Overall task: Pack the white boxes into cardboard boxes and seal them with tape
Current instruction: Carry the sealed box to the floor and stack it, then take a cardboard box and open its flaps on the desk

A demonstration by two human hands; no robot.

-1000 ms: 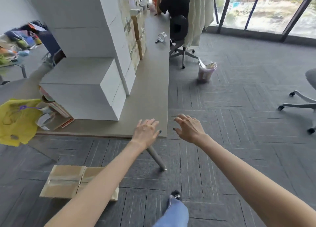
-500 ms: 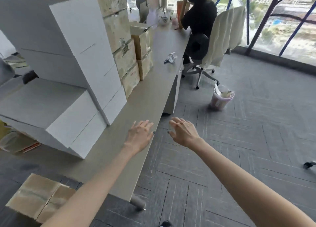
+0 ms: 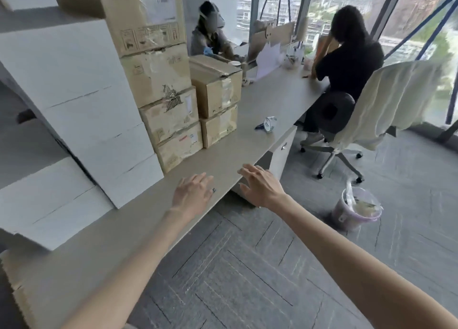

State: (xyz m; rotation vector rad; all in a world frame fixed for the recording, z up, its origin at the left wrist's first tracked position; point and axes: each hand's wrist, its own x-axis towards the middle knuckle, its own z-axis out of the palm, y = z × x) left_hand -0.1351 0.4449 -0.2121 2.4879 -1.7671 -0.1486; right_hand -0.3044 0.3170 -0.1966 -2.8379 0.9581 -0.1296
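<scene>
Over desk [image 3: 260, 110] edge, L hand [image 3: 192, 196] & R hand [image 3: 261, 188] hover, fingers spread, holding nothing.

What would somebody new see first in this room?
Probably the tall stack of big white boxes on the left of the long grey desk, with brown taped cardboard boxes piled right beside it. Next come the two bare arms stretched forward, the left hand over the desk's near edge and the right hand beside it, both open and holding nothing.
</scene>
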